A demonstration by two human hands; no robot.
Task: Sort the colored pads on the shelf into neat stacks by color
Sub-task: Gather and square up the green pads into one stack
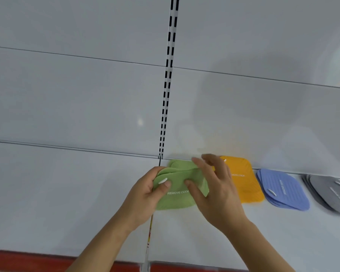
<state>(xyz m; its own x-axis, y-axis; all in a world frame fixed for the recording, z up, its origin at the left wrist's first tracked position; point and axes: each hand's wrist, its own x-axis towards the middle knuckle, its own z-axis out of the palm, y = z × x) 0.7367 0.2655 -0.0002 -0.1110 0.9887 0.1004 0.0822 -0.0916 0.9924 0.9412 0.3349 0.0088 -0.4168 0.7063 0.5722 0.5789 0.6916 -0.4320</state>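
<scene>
Squaring up the green pads [177, 185] is where you are right now, and both hands are working on them. Your left hand [145, 191] is gripping the left edge of the bundle, thumb pressing on top near the small white tab, fingers curling underneath. Your right hand [214, 189] is coming in from the other side, thumb pinching down on the top pad while the fingers are spreading loose above the far edge. The green pads are sitting on the white shelf [67, 193], close to the back panel, just right of the slotted upright [166, 99], and their edges are fanning out, so they are not lining up yet.

Looking to your right, the other colours are already lying in their own piles: the orange stack [243, 181] is sitting just beside the green, partly behind your right hand, then the blue stack [283, 189], then the grey stack [330, 193] near the frame edge. The blue and grey ones are showing slightly stepped edges too.

By my reading, the sorting is nearly done and this is the tidying stage. Your next move is calling for a gentle squeeze from both sides, nudging the loose layers flush, then setting the bundle flat beside the orange without bumping it. Soft pads like these are likely flexing, so be pressing evenly.
</scene>
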